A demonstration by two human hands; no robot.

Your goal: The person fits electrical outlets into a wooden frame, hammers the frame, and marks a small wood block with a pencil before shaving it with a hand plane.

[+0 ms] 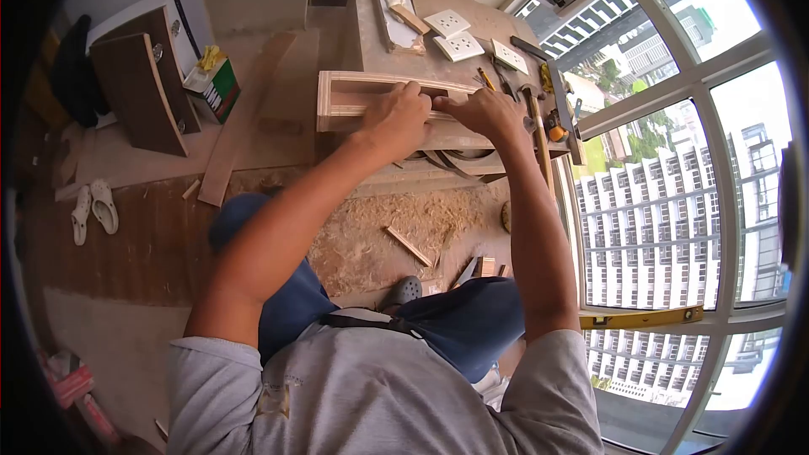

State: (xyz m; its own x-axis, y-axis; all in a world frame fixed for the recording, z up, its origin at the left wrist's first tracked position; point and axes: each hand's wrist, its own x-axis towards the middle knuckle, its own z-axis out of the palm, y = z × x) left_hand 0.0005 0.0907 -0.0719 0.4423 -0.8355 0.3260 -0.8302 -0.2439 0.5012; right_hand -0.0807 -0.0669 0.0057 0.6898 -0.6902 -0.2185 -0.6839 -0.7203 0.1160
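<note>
We wear a grey short-sleeved T-shirt (362,392) with a small faded chest print, blue trousers (468,320) and a grey perforated clog (408,289).

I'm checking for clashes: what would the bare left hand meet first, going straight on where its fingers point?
Probably the bare right hand, whose fingers lie ahead of the left hand at the pale, rectangular wooden frame; depth is unclear.

Sleeves and shirt (362,388) plain grey; trousers (468,320) dark blue. Far socket plates (459,46) white. Left box (221,88) green, white and black. Right spirit level (645,318) yellow. Left clogs (104,206) cream.
</note>
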